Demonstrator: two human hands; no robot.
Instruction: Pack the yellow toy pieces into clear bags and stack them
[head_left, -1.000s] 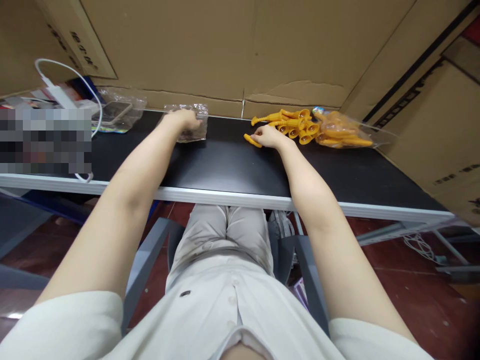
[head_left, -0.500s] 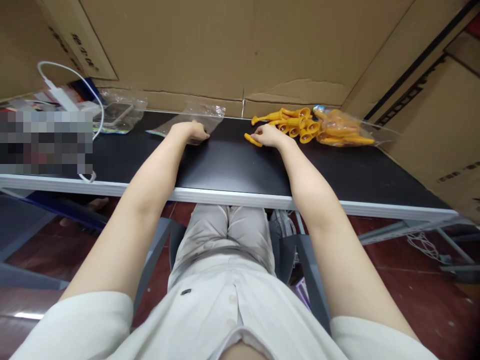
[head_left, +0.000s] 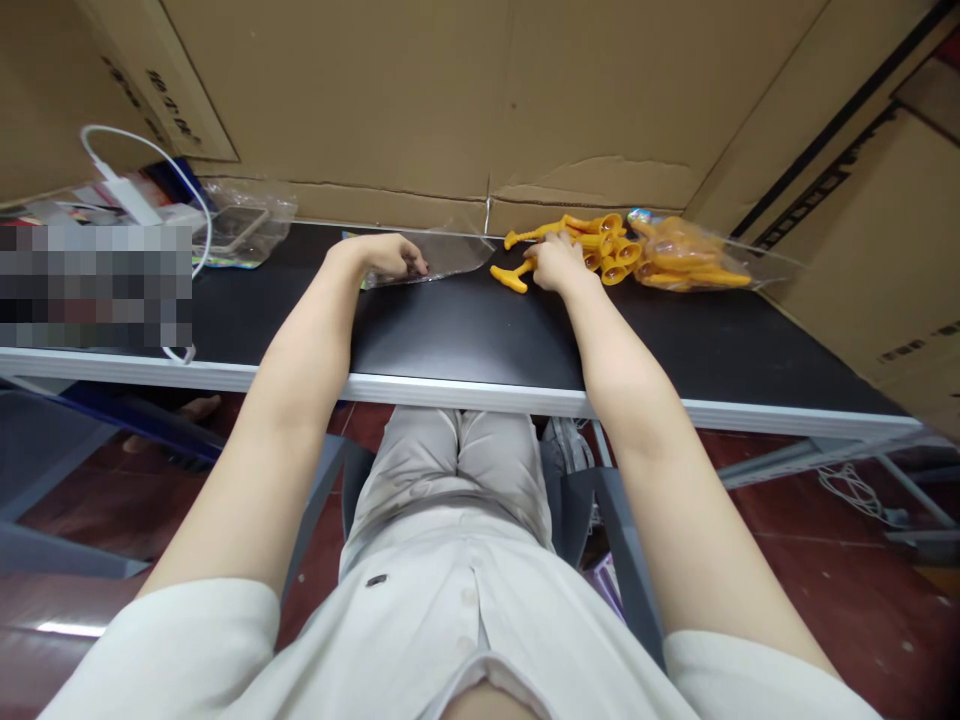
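On the black tabletop, my left hand is closed, its fingers curled on a clear plastic bag that lies flat and spreads out to the right. My right hand has its fingers around the shaft of a yellow-orange plastic piece with a T-shaped handle, the handle sticking out to the left. The far end of this piece is hidden by the hand. Right behind and beside the hand lies a pile of similar yellow-orange pieces with cup-shaped ends.
To the right of the pile rests a filled clear bag of yellow-orange pieces. At left are another clear bag with a flat pale frame-like item, a white cable and a blurred-out area. Tall cardboard walls the back and right side.
The clear bag under my left hand has shifted right and spread. My right hand has moved slightly right along the yellow-orange piece, so more of its T-shaped handle and shaft shows.
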